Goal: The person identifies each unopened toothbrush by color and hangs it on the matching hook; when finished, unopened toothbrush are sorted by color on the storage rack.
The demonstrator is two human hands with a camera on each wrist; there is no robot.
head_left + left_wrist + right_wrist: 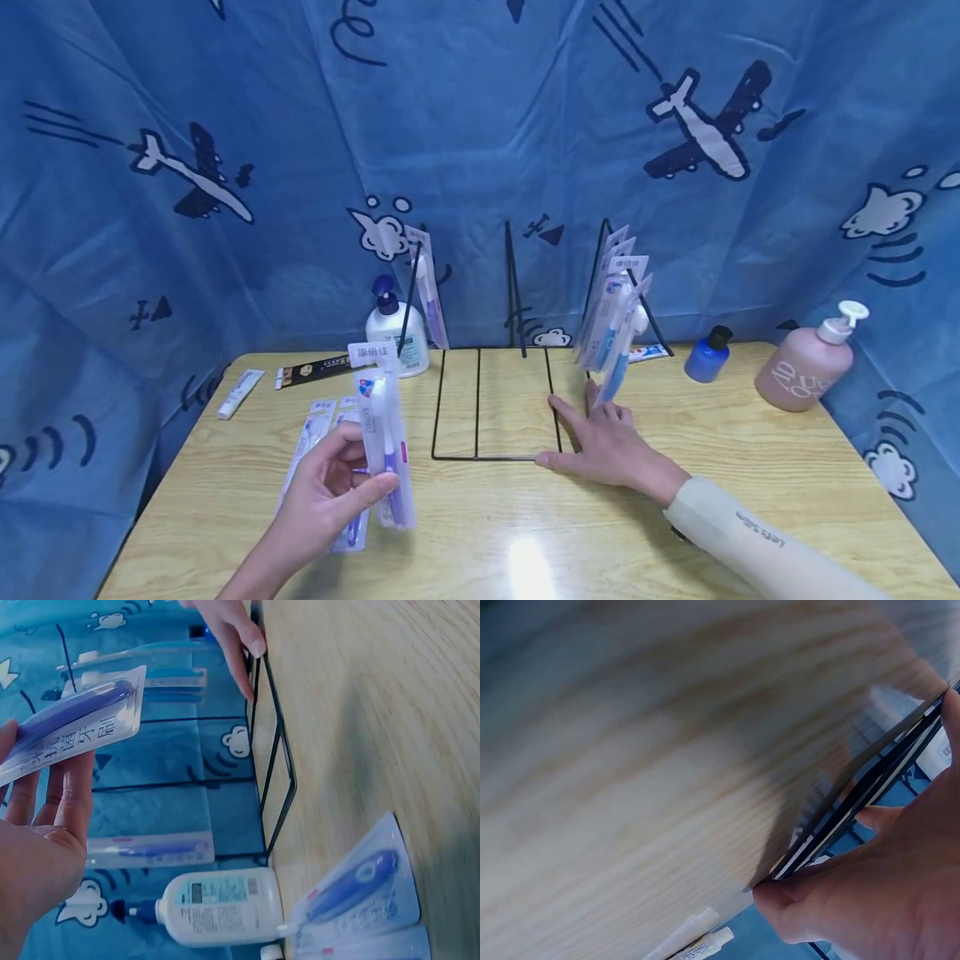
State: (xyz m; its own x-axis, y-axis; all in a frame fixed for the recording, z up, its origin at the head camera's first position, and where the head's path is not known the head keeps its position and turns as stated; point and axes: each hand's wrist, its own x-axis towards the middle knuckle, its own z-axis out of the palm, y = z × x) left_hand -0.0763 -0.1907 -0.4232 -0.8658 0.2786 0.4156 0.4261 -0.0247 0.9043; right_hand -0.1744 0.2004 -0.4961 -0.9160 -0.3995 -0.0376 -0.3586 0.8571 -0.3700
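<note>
Between thumb and fingers my left hand [322,492] pinches a packaged purple toothbrush [381,417], held upright above the table's left side. The left wrist view shows the printed back of this toothbrush pack [82,712]. Two more packaged toothbrushes [318,421] lie on the table behind that hand. My right hand [611,450] rests with fingers spread on the base of a black wire rack [477,408], at its right front. Packaged blue toothbrushes [618,321] stand in the rack's right side, over the right fingertips. A packaged purple toothbrush [429,292] stands at its left side.
Behind the rack's left side stands a white pump bottle [411,342]. A black box [315,370] and a small white tube [241,394] lie at the back left. To the right are a blue bottle [707,360] and a pink pump bottle [802,371]. A blue curtain [480,150] hangs behind.
</note>
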